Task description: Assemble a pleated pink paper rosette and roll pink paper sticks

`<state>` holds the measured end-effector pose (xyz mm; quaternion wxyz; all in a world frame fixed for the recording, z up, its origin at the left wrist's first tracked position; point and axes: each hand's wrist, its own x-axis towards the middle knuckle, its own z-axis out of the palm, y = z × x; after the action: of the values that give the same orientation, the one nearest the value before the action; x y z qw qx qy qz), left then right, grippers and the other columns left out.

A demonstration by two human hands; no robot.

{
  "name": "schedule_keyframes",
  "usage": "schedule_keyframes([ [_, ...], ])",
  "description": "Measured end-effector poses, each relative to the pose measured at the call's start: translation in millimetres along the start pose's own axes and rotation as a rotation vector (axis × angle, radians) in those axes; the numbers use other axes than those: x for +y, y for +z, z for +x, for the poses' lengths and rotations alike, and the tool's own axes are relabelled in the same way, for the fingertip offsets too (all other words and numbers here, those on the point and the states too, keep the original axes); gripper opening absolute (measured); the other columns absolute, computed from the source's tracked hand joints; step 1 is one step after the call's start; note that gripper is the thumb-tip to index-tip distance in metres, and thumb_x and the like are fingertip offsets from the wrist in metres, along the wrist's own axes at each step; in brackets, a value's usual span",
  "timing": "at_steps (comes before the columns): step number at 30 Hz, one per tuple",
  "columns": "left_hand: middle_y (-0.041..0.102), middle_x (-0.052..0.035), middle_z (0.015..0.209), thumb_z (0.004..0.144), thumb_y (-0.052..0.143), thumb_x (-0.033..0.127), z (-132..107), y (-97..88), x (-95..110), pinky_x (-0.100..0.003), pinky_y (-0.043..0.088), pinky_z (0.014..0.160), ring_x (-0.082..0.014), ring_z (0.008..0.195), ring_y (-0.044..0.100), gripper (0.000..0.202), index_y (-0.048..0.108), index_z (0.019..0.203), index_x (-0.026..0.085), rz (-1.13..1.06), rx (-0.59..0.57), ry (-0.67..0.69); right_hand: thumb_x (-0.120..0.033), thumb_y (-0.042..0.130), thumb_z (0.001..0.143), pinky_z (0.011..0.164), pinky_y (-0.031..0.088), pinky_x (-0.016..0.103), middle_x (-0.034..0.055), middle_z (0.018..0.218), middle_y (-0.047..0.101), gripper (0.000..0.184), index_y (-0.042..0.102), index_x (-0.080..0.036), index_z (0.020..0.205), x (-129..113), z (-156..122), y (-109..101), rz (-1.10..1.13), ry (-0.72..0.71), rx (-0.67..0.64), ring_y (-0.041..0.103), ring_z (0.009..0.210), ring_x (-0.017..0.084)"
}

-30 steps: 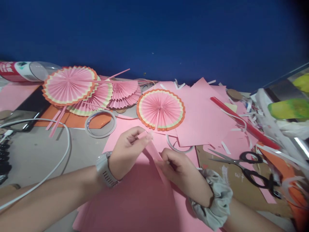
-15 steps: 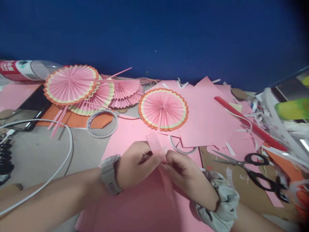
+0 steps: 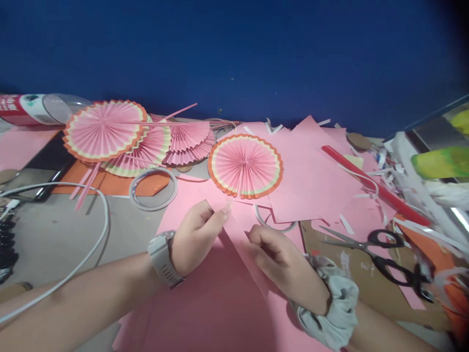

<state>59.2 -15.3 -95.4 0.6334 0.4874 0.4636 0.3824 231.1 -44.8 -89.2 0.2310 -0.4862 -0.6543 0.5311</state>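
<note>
My left hand, with a grey watch on its wrist, pinches the far end of a folded pink paper strip. Closed on the nearer part of the same strip is my right hand, a grey scrunchie round its wrist. The strip is the folded edge of a large pink sheet lying under both hands. Just beyond the hands rests a round pink pleated paper fan with a cream and orange rim.
More pleated fans are piled at the back left by orange paper and a tape ring. Black-handled scissors lie on brown cardboard at the right. A white cable curves at the left. Loose pink sheets and scraps cover the right.
Half a second ago the hands were close together with the strip raised between them. Now they have drawn apart and the strip is pressed flat along the sheet.
</note>
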Motion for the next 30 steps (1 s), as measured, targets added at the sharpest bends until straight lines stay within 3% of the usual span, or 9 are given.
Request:
schedule_keyframes([
  [5,0.044,0.0024,0.063,0.088,0.048,0.033,0.3,0.0,7.6,-0.019,0.030,0.048,-0.0070,0.052,0.035,0.025,0.054,0.072,0.014,0.218,-0.264,0.089,-0.030,0.042,0.091,0.050,0.029,0.022,-0.0054,0.061,0.031,0.031,0.030,-0.021,0.064,2.1,-1.3,2.4,0.022,0.004,0.065,0.030,0.054,0.009],
  [11,0.032,0.0067,0.051,0.089,0.044,0.044,-1.3,-1.0,3.0,-0.019,0.025,0.041,-0.0056,0.043,0.030,0.032,0.050,0.076,0.016,0.242,-0.163,-0.005,-0.032,0.041,0.091,0.049,0.028,0.023,-0.0059,0.059,0.031,0.029,0.033,-0.021,0.066,3.5,-0.9,2.6,0.012,0.014,0.041,0.029,0.054,0.009],
  [16,0.042,0.0043,0.053,0.088,0.046,0.046,-3.2,-1.7,2.1,-0.018,0.028,0.041,-0.0053,0.042,0.036,0.034,0.051,0.076,0.015,0.242,-0.068,-0.011,-0.029,0.044,0.090,0.049,0.028,0.022,-0.0061,0.059,0.031,0.029,0.033,-0.021,0.065,2.7,-1.6,2.1,0.013,0.003,0.041,0.030,0.053,0.009],
  [23,0.059,-0.0036,0.078,0.083,0.058,0.031,-6.4,3.1,10.3,-0.020,0.042,0.057,-0.0124,0.067,0.055,0.015,0.059,0.083,0.016,0.154,-0.306,0.137,-0.033,0.036,0.093,0.055,0.034,0.024,-0.0028,0.061,0.042,0.031,0.040,-0.020,0.065,3.5,-2.3,5.2,0.034,-0.027,0.013,0.041,0.056,0.011],
  [27,0.046,0.0017,0.048,0.088,0.049,0.038,-7.5,3.5,5.7,-0.022,0.029,0.040,-0.0092,0.042,0.040,0.028,0.062,0.075,0.015,0.260,-0.232,0.032,-0.034,0.034,0.095,0.055,0.032,0.023,-0.0037,0.062,0.039,0.032,0.034,-0.021,0.066,4.0,-2.3,5.4,-0.020,-0.013,0.025,0.039,0.057,0.011],
  [30,0.035,0.0056,0.041,0.086,0.052,0.041,-7.8,1.8,1.5,-0.024,0.020,0.037,-0.0074,0.036,0.028,0.029,0.061,0.076,0.015,0.301,-0.182,-0.015,-0.035,0.036,0.094,0.052,0.029,0.022,-0.0050,0.060,0.033,0.034,0.030,-0.021,0.064,2.6,-2.4,4.7,-0.011,-0.012,0.025,0.033,0.055,0.009],
])
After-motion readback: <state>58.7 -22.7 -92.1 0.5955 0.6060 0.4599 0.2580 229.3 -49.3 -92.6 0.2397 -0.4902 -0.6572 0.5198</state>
